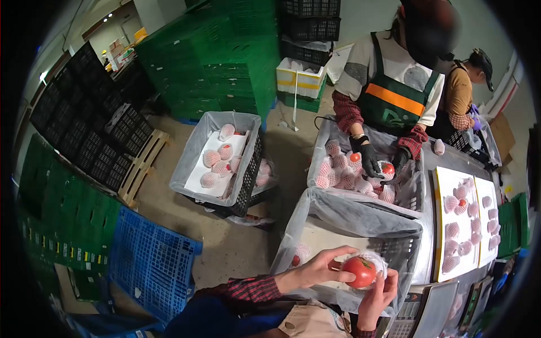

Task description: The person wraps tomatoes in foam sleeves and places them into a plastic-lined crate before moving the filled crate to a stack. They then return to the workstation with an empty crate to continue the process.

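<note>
A red tomato (359, 272) with a green stem mark sits partly in a white foam net (376, 261), above a lined crate (407, 256). My left hand (321, 270) holds the tomato from the left, thumb against its front. On the right side, the fingers of my right hand (381, 294) are curled against the tomato and its net. Down in the crate, at its left end, lies a netted tomato (300, 254); the rest of the crate's contents near my hands is partly hidden.
Across from me, a co-worker's gloved hands (370, 159) hold a tomato over a crate of netted fruit (338, 169). White trays (442, 270) of netted fruit lie right. Another lined crate (194, 121), a blue pallet (152, 259) and green crates (208, 56) stand left. A second person works behind.
</note>
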Motion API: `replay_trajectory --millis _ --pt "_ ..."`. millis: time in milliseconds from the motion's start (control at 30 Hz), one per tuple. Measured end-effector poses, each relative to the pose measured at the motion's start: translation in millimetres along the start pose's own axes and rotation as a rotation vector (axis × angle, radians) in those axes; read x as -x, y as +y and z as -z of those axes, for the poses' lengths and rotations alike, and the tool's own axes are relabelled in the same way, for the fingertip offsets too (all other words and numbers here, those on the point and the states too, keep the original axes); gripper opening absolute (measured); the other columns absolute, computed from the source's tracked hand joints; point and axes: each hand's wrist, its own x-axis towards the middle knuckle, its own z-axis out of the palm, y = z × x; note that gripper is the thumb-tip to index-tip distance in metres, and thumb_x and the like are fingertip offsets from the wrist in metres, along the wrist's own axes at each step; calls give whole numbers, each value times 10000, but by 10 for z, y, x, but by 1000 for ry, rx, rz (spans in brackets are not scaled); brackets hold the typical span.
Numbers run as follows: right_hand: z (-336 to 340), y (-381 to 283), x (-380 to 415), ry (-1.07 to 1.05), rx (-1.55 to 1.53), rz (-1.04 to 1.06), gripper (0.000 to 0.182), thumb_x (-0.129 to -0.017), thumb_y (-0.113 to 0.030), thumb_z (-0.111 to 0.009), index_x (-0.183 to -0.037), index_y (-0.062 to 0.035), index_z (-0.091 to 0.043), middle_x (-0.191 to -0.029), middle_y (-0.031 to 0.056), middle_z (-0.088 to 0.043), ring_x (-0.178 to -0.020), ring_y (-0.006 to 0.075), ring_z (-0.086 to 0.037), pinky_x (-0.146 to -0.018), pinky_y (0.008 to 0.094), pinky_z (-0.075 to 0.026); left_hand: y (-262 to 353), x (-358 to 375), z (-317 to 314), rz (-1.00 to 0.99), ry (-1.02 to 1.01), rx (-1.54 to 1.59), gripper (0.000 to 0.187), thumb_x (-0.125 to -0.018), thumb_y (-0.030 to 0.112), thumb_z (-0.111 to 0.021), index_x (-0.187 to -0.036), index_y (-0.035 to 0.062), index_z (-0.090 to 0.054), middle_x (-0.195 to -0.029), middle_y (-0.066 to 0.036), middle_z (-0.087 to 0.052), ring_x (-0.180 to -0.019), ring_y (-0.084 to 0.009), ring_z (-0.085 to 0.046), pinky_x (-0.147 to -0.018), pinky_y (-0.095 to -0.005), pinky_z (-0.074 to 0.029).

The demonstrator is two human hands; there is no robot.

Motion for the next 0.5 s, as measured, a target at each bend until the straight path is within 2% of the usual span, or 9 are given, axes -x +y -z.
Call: replay_trajectory --millis 67,100,200,300,333,367,400,467,500 --pt "-174 -112 109 -105 433 231 196 -865 -23 -731 -983 -6 -575 -1000 94 -636 -919 157 -609 -839 310 -478 35 91 7 -252 200 -339 623 -836 116 -819 -1388 103 -529 -1401 -19 -478 -1262 -135 -530 -927 -284 -539" --pt "-344 -150 101 -274 560 375 188 -841 8 -730 -964 4 -588 -946 72 -591 -850 154 -564 -812 267 -461 25 127 90 -305 215 -287 589 -810 41 -796 -1344 118 -559 -1397 -11 -449 -1260 -132 -526 -939 -280 -527" --pt "-573 -252 47 -692 571 134 102 -817 12 -739 -901 18 -682 -933 117 -697 -863 194 -664 -781 294 -516 57 301 362 -409 476 -494 546 -810 6 -740 -1320 92 -565 -1339 -18 -488 -1225 -123 -531 -940 -271 -514" --pt "-420 -202 53 -647 652 76 107 -815 -1 -730 -914 26 -701 -901 119 -724 -830 221 -694 -777 294 -528 242 535 931 -671 856 -562 477 -833 -9 -667 -1296 55 -568 -1278 -22 -545 -1094 -120 -556 -885 -285 -507" --pt "-226 -108 41 -567 675 21 84 -870 -30 -698 -925 32 -688 -875 101 -717 -820 179 -685 -767 284 -530 363 694 1175 -634 1070 -716 487 -839 8 -696 -1305 48 -558 -1281 -33 -555 -1068 -140 -575 -882 -299 -510" --pt "-77 -7 41 -440 644 -60 72 -912 -42 -667 -922 29 -673 -864 78 -707 -817 151 -668 -769 275 -527 554 822 1256 -652 1210 -560 428 -824 61 -746 -1225 59 -595 -1177 -32 -574 -1071 -139 -553 -878 -295 -511" --pt "82 87 50 -307 615 -139 90 -954 -54 -636 -918 25 -659 -853 55 -696 -813 123 -650 -771 265 -523 480 998 1873 -672 1304 -484 488 -907 104 -748 -1341 64 -528 -1265 -70 -565 -1068 -154 -598 -907 -297 -516" --pt "424 246 50 -161 686 -140 130 -991 -82 -607 -929 27 -642 -831 34 -677 -791 92 -626 -755 247 -517 567 1354 2667 -723 1389 -400 536 -932 119 -739 -1386 53 -462 -1311 -102 -513 -1089 -195 -613 -874 -338 -575" --pt "557 311 59 -110 723 -157 147 -988 -99 -618 -925 31 -645 -831 36 -685 -775 90 -632 -746 246 -518 673 1443 2630 -692 1388 -406 522 -937 117 -733 -1370 21 -457 -1356 -113 -466 -1072 -219 -635 -856 -349 -596"
